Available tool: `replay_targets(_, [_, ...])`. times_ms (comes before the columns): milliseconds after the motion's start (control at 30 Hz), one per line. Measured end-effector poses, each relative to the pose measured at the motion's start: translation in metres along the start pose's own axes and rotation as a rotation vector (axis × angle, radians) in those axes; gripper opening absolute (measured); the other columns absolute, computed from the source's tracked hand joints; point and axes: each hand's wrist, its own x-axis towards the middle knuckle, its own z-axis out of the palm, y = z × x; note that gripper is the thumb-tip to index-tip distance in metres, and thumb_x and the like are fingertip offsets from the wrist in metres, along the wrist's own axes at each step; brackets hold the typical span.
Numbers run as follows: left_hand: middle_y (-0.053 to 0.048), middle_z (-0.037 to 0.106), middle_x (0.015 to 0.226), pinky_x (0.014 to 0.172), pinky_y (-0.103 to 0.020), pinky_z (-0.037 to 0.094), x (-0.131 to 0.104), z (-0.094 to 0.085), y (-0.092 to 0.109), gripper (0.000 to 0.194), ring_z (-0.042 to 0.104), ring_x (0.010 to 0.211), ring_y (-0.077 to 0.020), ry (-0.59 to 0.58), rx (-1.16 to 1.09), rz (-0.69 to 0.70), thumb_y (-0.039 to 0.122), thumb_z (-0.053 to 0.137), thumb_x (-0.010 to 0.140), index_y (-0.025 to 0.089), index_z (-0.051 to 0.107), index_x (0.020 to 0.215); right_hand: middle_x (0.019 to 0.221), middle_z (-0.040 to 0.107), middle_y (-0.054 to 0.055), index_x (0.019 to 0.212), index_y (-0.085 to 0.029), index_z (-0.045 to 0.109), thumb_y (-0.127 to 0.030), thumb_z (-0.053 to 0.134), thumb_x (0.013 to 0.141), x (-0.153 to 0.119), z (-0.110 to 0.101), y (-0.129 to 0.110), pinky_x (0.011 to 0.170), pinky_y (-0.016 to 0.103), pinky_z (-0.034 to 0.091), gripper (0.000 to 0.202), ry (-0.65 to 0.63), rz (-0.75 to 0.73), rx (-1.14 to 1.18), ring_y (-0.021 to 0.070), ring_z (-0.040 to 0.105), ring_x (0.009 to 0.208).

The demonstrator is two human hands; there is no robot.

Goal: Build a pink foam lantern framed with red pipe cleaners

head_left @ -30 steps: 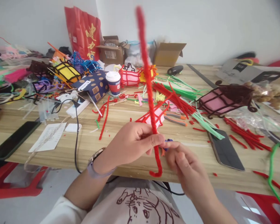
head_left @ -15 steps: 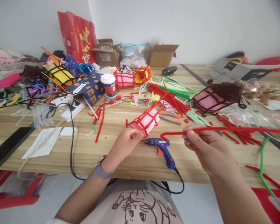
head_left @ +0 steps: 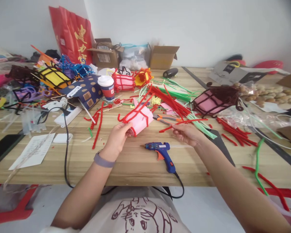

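My left hand [head_left: 118,137] pinches the lower left end of a pink lantern [head_left: 142,121] framed in red pipe cleaner, tilted above the table. Between the fingertips of my right hand [head_left: 186,133] is a red pipe cleaner [head_left: 195,121], to the right of the lantern. Orange-and-grey pliers [head_left: 168,119] lie just behind that hand. A blue glue gun [head_left: 161,147] rests on its side on the table between my forearms, nozzle to the left, its trigger orange.
Behind the lantern stand a lidded paper cup [head_left: 106,87] and a bundle of red pipe cleaners [head_left: 171,103]. A brown-framed pink lantern [head_left: 214,101] sits at the right. The black cord [head_left: 66,145] crosses the table at left.
The lantern has been turned and lifted left, away from the glue gun nozzle. My right hand has moved left and back, and its pipe cleaner no longer stretches to the right edge of view.
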Motion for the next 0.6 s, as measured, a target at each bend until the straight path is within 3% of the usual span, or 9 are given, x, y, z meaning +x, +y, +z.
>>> replay_targets(133, [0.000,0.069,0.062,0.055,-0.022,0.048,-0.001,-0.009,0.009,0.016,0.060,0.056,-0.0111,0.031,-0.174,-0.047,0.024,0.079,0.064,0.015,0.068,0.071,0.057,0.066,0.005,0.064,-0.016,0.068,-0.021,0.078,0.069,0.010,0.010,0.009,0.036,0.019,0.035,0.013,-0.112,0.178,-0.115,0.0091,0.049,0.043])
replay_targets(267, [-0.001,0.072,0.067,0.056,-0.022,0.052,-0.003,-0.011,0.009,0.013,0.063,0.058,-0.0113,0.055,-0.307,-0.082,0.018,0.079,0.066,0.014,0.069,0.074,0.057,0.067,0.006,0.061,-0.018,0.067,-0.031,0.077,0.071,0.012,0.009,0.003,0.035,0.021,0.028,0.019,-0.096,0.205,-0.275,0.0091,0.045,0.041])
replay_targets(367, [-0.001,0.072,0.069,0.057,-0.022,0.052,-0.005,-0.011,0.008,0.013,0.065,0.060,-0.0118,0.045,-0.330,-0.090,0.017,0.079,0.067,0.014,0.070,0.077,0.043,0.055,-0.001,0.050,-0.020,0.061,-0.040,0.077,0.071,-0.013,0.005,-0.006,0.037,0.023,0.023,0.033,-0.045,0.155,-0.433,0.0082,0.036,0.038])
replay_targets(433, [-0.001,0.073,0.070,0.058,-0.022,0.052,-0.005,-0.012,0.008,0.015,0.065,0.062,-0.0121,0.029,-0.335,-0.092,0.019,0.079,0.068,0.014,0.070,0.080,0.041,0.050,-0.001,0.046,-0.020,0.057,-0.043,0.077,0.070,-0.040,0.007,-0.006,0.041,0.024,0.024,0.038,-0.035,0.102,-0.556,0.0098,0.040,0.041])
replay_targets(500, [-0.001,0.072,0.071,0.058,-0.022,0.052,-0.005,-0.013,0.007,0.016,0.065,0.062,-0.0122,0.029,-0.349,-0.086,0.021,0.079,0.069,0.014,0.070,0.080,0.055,0.062,0.002,0.060,-0.022,0.066,-0.050,0.070,0.075,-0.067,0.014,0.000,0.047,0.027,0.029,0.032,-0.083,0.008,-0.903,0.0150,0.051,0.050])
replay_targets(600, [-0.001,0.072,0.069,0.058,-0.022,0.052,-0.004,-0.015,0.004,0.013,0.064,0.061,-0.0116,0.051,-0.382,-0.087,0.020,0.077,0.070,0.014,0.069,0.078,0.068,0.069,0.005,0.076,-0.022,0.067,-0.046,0.072,0.070,-0.092,0.029,0.016,0.053,0.029,0.036,0.025,-0.101,0.041,-1.089,0.0209,0.059,0.060])
